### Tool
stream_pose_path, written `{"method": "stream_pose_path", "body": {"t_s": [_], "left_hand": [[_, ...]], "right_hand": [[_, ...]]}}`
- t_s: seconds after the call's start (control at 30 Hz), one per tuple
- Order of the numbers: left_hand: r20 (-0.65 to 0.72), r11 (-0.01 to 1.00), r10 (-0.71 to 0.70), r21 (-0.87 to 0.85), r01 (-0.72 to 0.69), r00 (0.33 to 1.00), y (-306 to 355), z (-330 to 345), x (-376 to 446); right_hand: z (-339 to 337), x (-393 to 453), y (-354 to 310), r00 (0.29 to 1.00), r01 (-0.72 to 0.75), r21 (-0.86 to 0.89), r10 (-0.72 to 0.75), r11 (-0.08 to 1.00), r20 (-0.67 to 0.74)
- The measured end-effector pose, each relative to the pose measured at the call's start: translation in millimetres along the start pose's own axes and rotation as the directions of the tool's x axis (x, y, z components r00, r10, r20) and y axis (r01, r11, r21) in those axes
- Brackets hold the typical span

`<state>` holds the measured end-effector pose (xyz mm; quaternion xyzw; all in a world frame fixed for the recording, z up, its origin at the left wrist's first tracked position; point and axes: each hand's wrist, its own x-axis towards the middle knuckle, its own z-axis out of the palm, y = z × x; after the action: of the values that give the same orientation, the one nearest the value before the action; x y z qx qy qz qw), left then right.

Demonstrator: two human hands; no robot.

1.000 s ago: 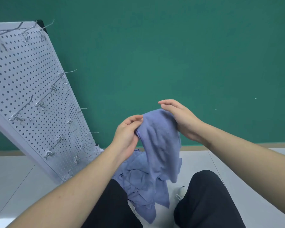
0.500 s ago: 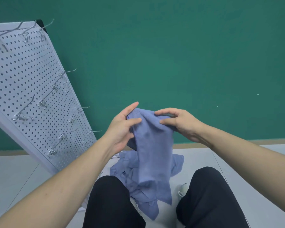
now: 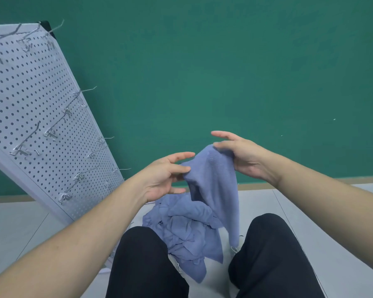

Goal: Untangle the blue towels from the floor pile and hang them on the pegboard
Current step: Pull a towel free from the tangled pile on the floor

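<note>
Lifting one blue towel [image 3: 211, 179] clear of the pile [image 3: 181, 231] on the floor, a person pinches its top between the right hand [image 3: 239, 155] and left hand [image 3: 166, 175], apparently seeking an edge before reaching the pegboard [image 3: 30, 117] at ten o'clock.

The pegboard [image 3: 37, 117] leans at the left, its hooks [image 3: 50, 132] jutting toward the wall [image 3: 224, 61] behind. On the floor [image 3: 13, 229], between the person's knees [image 3: 142, 254], lies the towel pile [image 3: 181, 229]. Above it, one towel [image 3: 213, 186] hangs between the left hand [image 3: 164, 177] and the right hand [image 3: 241, 155], which is the higher.
</note>
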<state>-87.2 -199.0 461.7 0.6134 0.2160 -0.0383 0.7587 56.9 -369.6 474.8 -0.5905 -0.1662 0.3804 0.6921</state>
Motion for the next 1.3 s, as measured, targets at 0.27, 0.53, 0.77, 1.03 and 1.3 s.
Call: {"method": "stream_pose_path", "body": {"t_s": [0.27,0.53,0.77,1.03,1.3], "left_hand": [[-0.170,0.979,0.181,-0.068,-0.195,0.969,5.9,7.2,11.0],[-0.279,0.976,0.176,0.172,-0.131,0.944,5.9,12.5,6.8],[-0.139,0.996,0.088,0.002,-0.088,0.986,10.6,5.3,7.6],[-0.076,0.996,0.055,0.068,-0.050,0.996,17.5,-1.4,9.2],[-0.211,0.958,0.225,0.224,-0.178,0.951,30.4,-4.9,7.3]], "right_hand": [[-13.9,-10.7,-7.5,0.994,-0.023,-0.408,0.062,0.913,0.085],[-11.5,-8.4,-1.9,0.999,-0.007,-0.596,-0.024,0.803,-0.044],[-5.3,-5.3,-5.4,0.998,-0.028,-0.116,0.022,0.993,-0.057],[-16.8,-10.3,-18.8,1.000,0.019,-0.335,-0.023,0.942,-0.007],[-23.3,-11.8,-29.1,0.998,0.047,-0.382,-0.028,0.923,0.056]]}}
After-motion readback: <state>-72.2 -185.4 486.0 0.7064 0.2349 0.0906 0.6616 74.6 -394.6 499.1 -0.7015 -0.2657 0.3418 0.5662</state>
